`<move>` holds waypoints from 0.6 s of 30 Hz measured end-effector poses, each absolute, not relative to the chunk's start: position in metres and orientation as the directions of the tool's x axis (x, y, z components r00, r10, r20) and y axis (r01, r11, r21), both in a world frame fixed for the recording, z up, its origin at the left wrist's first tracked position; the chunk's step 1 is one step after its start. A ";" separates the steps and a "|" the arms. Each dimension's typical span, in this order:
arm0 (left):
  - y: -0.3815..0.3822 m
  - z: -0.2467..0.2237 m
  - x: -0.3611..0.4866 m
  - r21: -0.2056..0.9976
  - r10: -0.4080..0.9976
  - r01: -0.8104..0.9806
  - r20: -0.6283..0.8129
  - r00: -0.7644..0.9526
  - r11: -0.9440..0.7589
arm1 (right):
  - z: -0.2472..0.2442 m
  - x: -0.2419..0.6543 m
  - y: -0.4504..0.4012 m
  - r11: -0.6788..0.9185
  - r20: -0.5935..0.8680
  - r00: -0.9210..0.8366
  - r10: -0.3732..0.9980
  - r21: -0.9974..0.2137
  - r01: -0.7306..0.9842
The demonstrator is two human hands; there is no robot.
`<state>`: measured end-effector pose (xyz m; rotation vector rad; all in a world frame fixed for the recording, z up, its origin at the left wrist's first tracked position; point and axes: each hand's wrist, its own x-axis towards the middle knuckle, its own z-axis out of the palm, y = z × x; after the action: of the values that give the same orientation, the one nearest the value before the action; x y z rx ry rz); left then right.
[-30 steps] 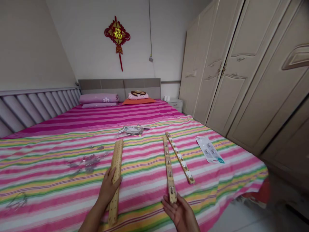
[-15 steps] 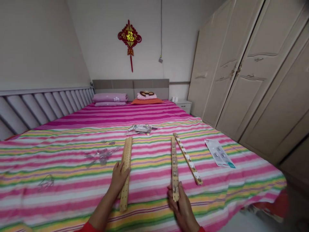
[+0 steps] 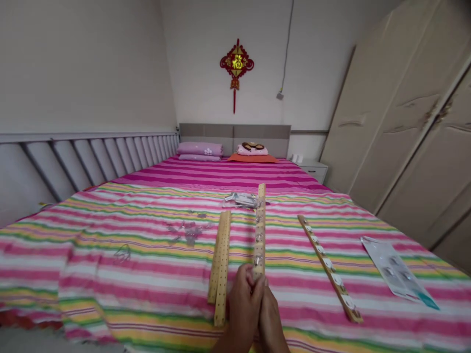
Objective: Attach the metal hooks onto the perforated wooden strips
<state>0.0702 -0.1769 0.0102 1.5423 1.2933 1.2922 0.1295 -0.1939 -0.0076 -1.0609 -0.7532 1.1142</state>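
Note:
My left hand (image 3: 245, 301) and my right hand (image 3: 270, 314) are together at the near end of a wooden strip (image 3: 260, 223), both closed round it. The strip points away from me, raised at a slant, with several clear hooks along it. Left of my hands, two perforated wooden strips (image 3: 222, 264) lie side by side on the striped bedspread, partly overlapping. To the right rests another wooden strip (image 3: 326, 262) bearing several white round pieces and metal hooks.
On the bed are a hook package (image 3: 399, 272) at the right, plastic packets (image 3: 241, 199) farther back, clear scraps (image 3: 191, 231) and a thin loop (image 3: 122, 253) at the left. Folded bedding (image 3: 200, 149) sits by the headboard (image 3: 261, 139). Wardrobes (image 3: 397, 117) stand at the right.
My left hand has let go of the perforated strips and moved right to the hook strip. My right hand has lifted that strip and brought it toward the middle. The view has turned left.

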 end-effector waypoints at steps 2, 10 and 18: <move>-0.169 0.012 0.063 0.947 0.970 0.243 0.233 -0.074 -0.209 | -0.007 0.124 -0.188 0.079 0.004 0.279 0.960 -0.964 -0.256; -0.136 0.024 0.028 0.967 0.980 0.158 0.199 0.026 -0.201 | -0.016 0.110 -0.174 -0.001 -0.023 0.258 0.966 -0.996 -0.085; -0.103 0.026 -0.015 0.991 0.989 -0.127 -0.032 0.141 0.050 | -0.013 0.110 -0.157 0.007 0.004 0.238 0.971 -1.000 -0.015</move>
<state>-0.0146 -0.1026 0.0258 1.1459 1.0320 1.1362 0.1101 -0.1566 -0.0126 -1.2976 -1.0217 1.0341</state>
